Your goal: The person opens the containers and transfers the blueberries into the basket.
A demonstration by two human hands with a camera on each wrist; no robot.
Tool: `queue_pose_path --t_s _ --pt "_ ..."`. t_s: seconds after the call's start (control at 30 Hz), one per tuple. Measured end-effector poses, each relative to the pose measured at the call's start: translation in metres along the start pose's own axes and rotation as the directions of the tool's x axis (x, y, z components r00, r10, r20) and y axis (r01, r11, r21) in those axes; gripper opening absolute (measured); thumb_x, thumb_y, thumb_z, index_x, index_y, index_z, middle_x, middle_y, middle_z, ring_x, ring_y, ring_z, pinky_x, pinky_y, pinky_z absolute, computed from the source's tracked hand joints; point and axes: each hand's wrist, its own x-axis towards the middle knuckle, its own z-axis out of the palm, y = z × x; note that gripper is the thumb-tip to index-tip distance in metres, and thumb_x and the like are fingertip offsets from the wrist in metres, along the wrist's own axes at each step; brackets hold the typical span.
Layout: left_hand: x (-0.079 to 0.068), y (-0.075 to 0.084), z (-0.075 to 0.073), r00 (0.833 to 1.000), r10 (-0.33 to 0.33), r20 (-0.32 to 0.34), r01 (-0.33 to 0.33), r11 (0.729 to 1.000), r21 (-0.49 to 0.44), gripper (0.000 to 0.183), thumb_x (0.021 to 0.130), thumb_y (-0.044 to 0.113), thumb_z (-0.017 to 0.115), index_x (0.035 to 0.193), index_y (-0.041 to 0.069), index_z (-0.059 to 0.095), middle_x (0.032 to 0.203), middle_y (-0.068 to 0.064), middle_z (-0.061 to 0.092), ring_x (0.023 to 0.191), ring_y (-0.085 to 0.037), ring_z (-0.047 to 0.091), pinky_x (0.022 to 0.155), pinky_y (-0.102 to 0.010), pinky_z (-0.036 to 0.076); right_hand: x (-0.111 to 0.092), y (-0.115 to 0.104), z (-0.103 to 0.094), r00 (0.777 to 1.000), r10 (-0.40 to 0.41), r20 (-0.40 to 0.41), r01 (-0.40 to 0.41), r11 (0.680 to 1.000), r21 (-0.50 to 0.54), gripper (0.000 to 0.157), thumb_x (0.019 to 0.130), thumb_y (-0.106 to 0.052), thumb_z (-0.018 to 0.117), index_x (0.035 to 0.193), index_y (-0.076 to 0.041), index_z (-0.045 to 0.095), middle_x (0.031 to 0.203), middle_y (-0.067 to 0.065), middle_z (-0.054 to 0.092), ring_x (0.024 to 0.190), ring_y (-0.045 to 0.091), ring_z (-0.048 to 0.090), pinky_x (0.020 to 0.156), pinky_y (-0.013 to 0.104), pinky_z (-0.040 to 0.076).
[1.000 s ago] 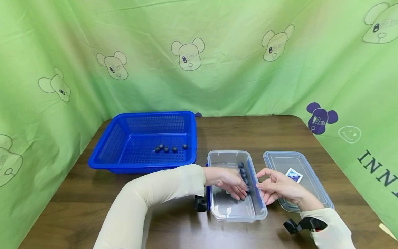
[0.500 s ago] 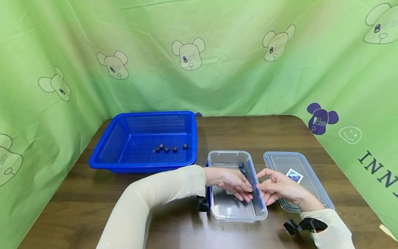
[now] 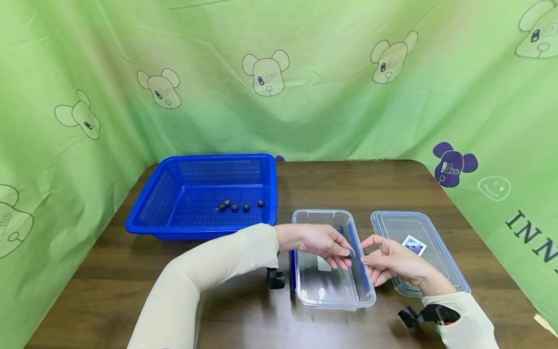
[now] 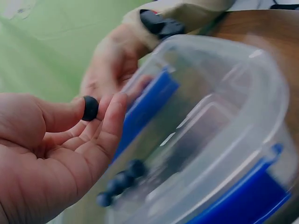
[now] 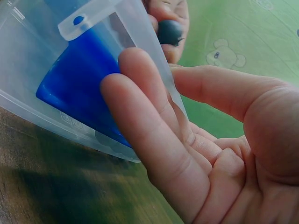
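Note:
Between thumb and fingers my left hand (image 3: 324, 245) pinches one blueberry (image 3: 350, 253), holding it above the clear plastic container (image 3: 333, 303). The same blueberry (image 4: 90, 108) shows clearly in the left wrist view. More blueberries (image 4: 120, 183) sit in a row inside the container along its right wall, mostly hidden by my left hand in the head view. My right hand (image 3: 394, 264) grips the container's right side near the blue latch (image 5: 84, 84), thumb by the rim and fingers against the outside.
A blue perforated basket (image 3: 174, 228) with several blueberries (image 3: 234, 207) stands at the back left. The clear lid (image 3: 429, 259), bearing a label, lies on the wooden table (image 3: 244, 315) right of the container. A green cloth (image 3: 209, 131) hangs behind.
My left hand has risen from inside the container, and a blueberry now shows at its fingertips. The right hand keeps its place on the container's side.

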Motion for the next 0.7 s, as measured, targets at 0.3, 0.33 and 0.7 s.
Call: queue_pose_path --t_s 0.3,0.33,0.7 --pt "-0.017 0.020 -0.045 0.986 0.113 -0.119 -0.119 0.992 -0.049 0.033 0.105 -0.004 0.041 0.134 -0.019 0.044 0.127 -0.040 0.052 0.082 -0.014 0.066 0.105 -0.045 0.047 0.000 0.002 0.000 1.000 -0.005 0.002 0.005 1.000 0.011 0.023 0.101 0.004 0.049 0.120 -0.001 0.037 0.079 0.008 0.072 0.068 0.014 0.071 0.062 0.033 0.061" --pt "-0.020 0.022 -0.050 0.984 0.120 -0.133 -0.128 0.990 -0.055 0.034 0.105 -0.004 0.041 0.135 -0.020 0.043 0.129 -0.041 0.050 0.082 -0.014 0.066 0.104 -0.044 0.048 0.000 0.002 0.000 1.000 -0.007 0.002 0.007 1.000 0.013 0.023 0.101 0.004 0.049 0.120 -0.001 0.038 0.079 0.008 0.072 0.068 0.014 0.071 0.062 0.033 0.061" --pt "-0.050 0.029 -0.093 0.934 0.224 -0.277 -0.250 0.966 -0.061 0.027 0.104 -0.005 0.041 0.127 -0.017 0.048 0.101 -0.022 0.067 0.085 -0.015 0.068 0.085 -0.030 0.056 -0.001 0.000 0.001 1.000 -0.014 0.007 0.014 1.000 0.015 0.022 0.101 0.003 0.049 0.121 -0.002 0.039 0.080 0.008 0.072 0.068 0.014 0.071 0.062 0.033 0.061"
